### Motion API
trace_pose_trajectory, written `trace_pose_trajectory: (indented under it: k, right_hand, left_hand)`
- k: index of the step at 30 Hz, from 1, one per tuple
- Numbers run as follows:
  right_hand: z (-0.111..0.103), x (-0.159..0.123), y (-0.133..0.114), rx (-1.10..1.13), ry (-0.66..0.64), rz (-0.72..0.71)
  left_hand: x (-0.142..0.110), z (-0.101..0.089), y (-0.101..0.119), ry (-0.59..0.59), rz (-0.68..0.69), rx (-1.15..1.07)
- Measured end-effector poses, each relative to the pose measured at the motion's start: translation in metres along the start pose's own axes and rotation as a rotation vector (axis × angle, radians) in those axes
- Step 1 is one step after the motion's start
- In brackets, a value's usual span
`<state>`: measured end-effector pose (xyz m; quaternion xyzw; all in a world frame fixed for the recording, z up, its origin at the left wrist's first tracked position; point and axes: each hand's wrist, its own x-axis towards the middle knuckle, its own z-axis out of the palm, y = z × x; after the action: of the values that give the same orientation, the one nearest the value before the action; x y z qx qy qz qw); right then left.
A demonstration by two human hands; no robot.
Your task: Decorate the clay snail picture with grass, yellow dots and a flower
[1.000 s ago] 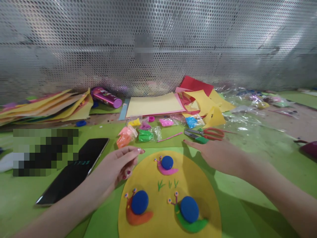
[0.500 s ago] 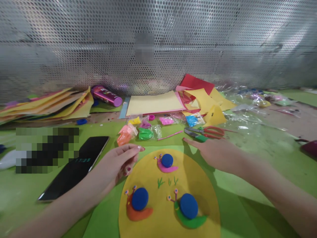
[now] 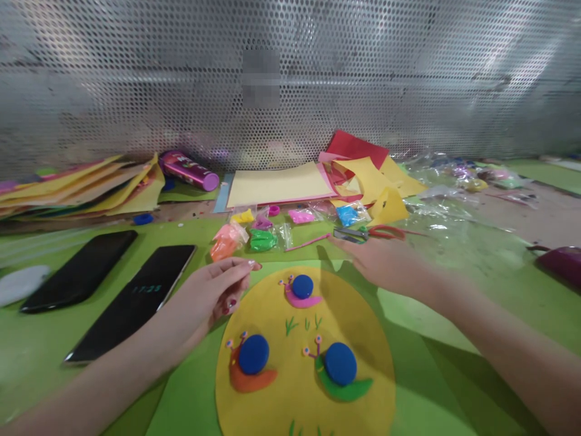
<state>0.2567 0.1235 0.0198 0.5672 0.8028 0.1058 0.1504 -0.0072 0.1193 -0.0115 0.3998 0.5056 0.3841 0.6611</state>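
Index fingertip [image 3: 334,240] at the pink strip [image 3: 308,243], near the scissors [image 3: 345,232].
My right hand [image 3: 385,260]'s grip is hidden; my left hand [image 3: 213,290] curls narrow beside the yellow disc [image 3: 272,315]. Light pressure should suit such thin stock.

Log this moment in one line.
left hand: curled, by yellow disc; right hand: fingertip near pink strip, contact unclear; yellow disc: three snails; behind: scissors; left side: two phones

Yellow disc [image 3: 290,363] cut off at bottom edge; scissors [image 3: 347,232] partly behind right hand [image 3: 385,260]; upper-middle patch [image 3: 261,79] pixelated (I can't read it from here).
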Motion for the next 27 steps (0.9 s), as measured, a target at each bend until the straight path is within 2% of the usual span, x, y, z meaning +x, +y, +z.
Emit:
trace_pose_trajectory:
  k: [5, 16, 27]
  right_hand:
    - [-0.007, 0.001, 0.007, 0.004, 0.025, 0.064]
    - [0.001, 0.006, -0.003, 0.028, -0.002, 0.026]
    - [0.004, 0.004, 0.0, 0.013, 0.0, 0.021]
  left_hand:
    - [-0.001, -0.001, 0.0, -0.026, 0.01, 0.017]
    - [0.0, 0.001, -0.002, -0.044, 0.015, 0.04]
    - [0.0, -0.002, -0.003, -0.042, 0.008, 0.024]
